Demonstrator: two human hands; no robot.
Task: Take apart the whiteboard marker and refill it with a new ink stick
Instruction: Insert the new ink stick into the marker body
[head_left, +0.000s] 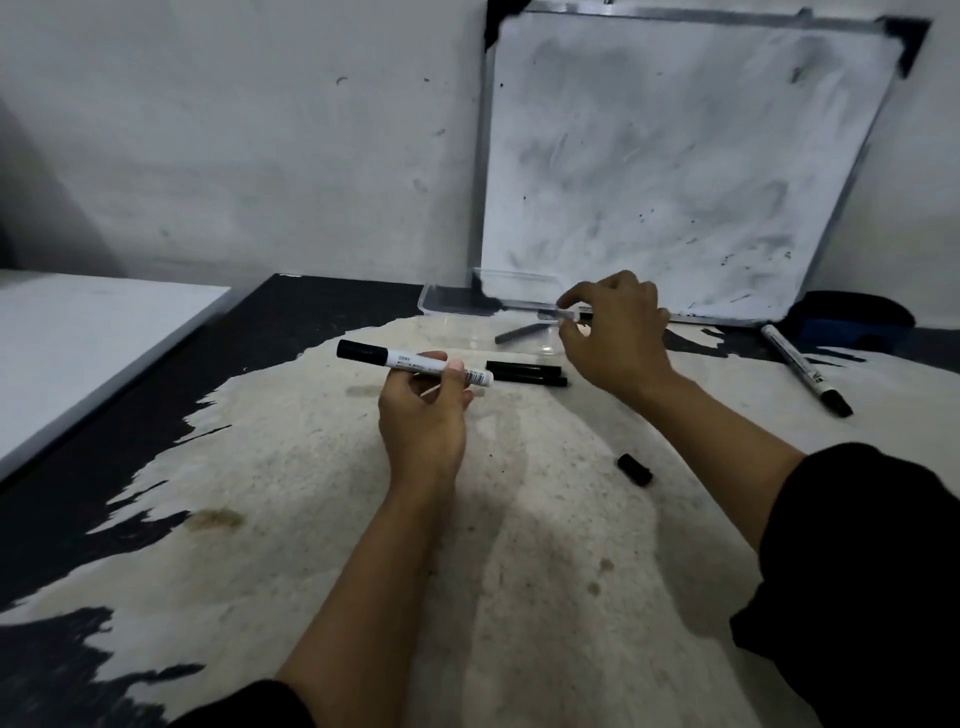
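Head view: left hand (422, 415) raised above the counter (519, 519), palm up, fingers curled around the marker barrel (415, 362), held roughly level, black cap end pointing left. Right hand (615, 332) further back by the clear tray (457, 299), thumb and forefinger pinching a thin ink stick (563, 314). 2 black sticks (524, 373) lie between the hands; small black end cap (635, 469) nearer right.
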